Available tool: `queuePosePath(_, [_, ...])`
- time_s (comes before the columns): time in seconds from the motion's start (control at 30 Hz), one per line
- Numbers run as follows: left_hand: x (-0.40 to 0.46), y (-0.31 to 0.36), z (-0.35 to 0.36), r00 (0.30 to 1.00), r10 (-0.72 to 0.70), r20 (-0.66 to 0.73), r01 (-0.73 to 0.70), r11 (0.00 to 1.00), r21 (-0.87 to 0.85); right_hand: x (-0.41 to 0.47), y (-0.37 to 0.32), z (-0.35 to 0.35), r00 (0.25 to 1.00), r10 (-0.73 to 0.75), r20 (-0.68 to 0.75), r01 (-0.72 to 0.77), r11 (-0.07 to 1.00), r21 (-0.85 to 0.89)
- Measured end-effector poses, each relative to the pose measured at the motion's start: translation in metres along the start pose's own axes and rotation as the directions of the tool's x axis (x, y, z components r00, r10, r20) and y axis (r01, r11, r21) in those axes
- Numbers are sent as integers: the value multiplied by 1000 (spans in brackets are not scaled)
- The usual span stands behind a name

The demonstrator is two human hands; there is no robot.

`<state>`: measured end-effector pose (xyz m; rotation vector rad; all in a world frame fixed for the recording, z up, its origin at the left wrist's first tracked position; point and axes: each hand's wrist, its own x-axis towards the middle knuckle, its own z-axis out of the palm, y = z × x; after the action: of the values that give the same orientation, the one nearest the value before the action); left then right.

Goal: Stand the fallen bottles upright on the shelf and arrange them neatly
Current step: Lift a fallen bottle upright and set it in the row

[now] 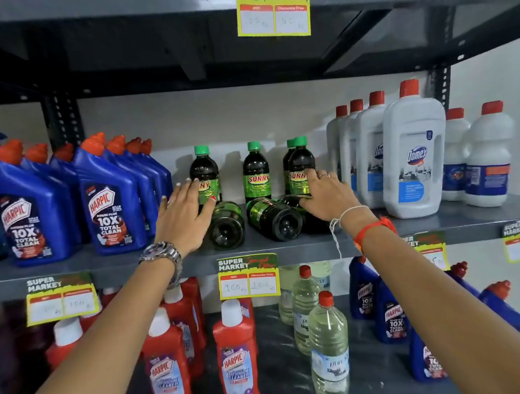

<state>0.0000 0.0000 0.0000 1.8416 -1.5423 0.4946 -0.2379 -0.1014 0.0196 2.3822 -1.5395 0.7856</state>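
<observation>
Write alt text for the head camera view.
Two bare hands, left hand and right hand, reach among dark green-capped Sunny bottles on the middle shelf: some stand upright, at least three lie fallen. Blue Harpic bottles stand left, white Domex bottles right.

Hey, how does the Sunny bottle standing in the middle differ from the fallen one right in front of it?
The middle standing Sunny bottle is upright, its green cap on top and its label facing out. The fallen Sunny bottle lies on its side on the shelf, its dark base towards the camera and its cap hidden. Neither hand touches the standing one; whether the right hand touches the fallen one is unclear. Both are dark with green labels.
</observation>
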Motion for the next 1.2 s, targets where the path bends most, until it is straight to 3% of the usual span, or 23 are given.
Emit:
queuePosePath(0.17, [-25, -28, 8, 983, -68, 168, 74, 997, -30, 4, 1, 1, 971, 70, 228, -87, 994, 65])
queuePosePath(0.33, [-42, -33, 12, 964, -43, 263, -14, 977, 211, 13, -3, -10, 920, 62, 387, -90, 995, 53])
queuePosePath(0.43, [-44, -30, 10, 926, 8, 376, -166, 906, 389, 16, -4, -17, 879, 75, 470, -102, 994, 32])
queuePosePath(0.57, [-44, -32, 12, 932, 16, 363, -187, 877, 442, 15, -4, -18, 852, 100, 514, -102, 995, -26])
queuePosePath(0.7, [-44, -35, 15, 943, 39, 330, -193, 873, 448, 17, 0, -8, 898, 97, 428, -154, 983, 99])
queuePosePath(0.9, [-45, -36, 19, 950, 53, 309, -199, 862, 466, 19, 17, -4, 972, 88, 218, -180, 875, 450])
queuePosePath(1.07, [-46, -37, 19, 958, 107, 265, -230, 840, 491, 17, 15, -1, 968, 248, -47, -111, 585, 803])
queuePosePath(1.2, [-47, -36, 19, 962, 122, 245, -230, 845, 483, 10, 15, 6, 947, 303, -110, -42, 456, 889])
